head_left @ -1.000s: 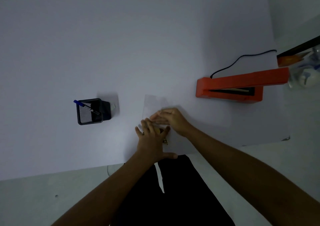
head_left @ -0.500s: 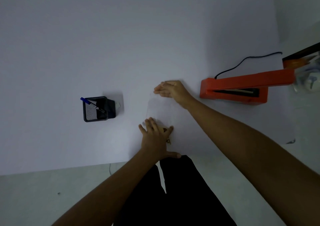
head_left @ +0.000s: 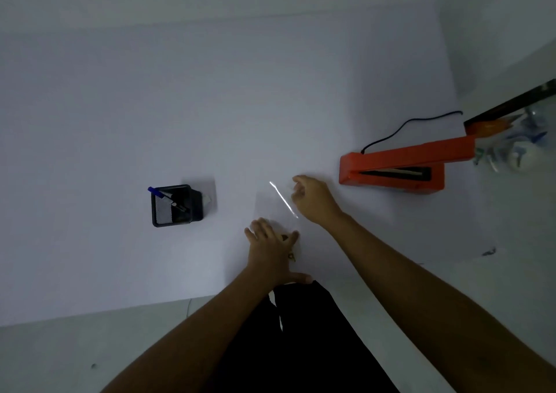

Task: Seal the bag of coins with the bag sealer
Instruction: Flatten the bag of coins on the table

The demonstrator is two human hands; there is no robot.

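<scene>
A clear plastic bag [head_left: 272, 204] lies flat on the white table, its fold catching a bright streak of light. My left hand [head_left: 272, 252] presses flat on the bag's near end, fingers spread; a few coins [head_left: 289, 254] peek out by its fingers. My right hand [head_left: 314, 200] pinches the bag's far right edge and lifts it slightly. The orange bag sealer [head_left: 400, 167] sits to the right with its arm raised, a short way beyond my right hand.
A black mesh pen holder [head_left: 174, 204] with a blue pen stands left of the bag. The sealer's black cable [head_left: 403, 128] runs toward the back right. Clutter of plastic items [head_left: 511, 149] lies at the right edge. The table's near edge is just behind my left wrist.
My right hand slid from beside the left hand up along the bag to its far edge, then gripped that edge and raised it. The left hand stayed pressed down.
</scene>
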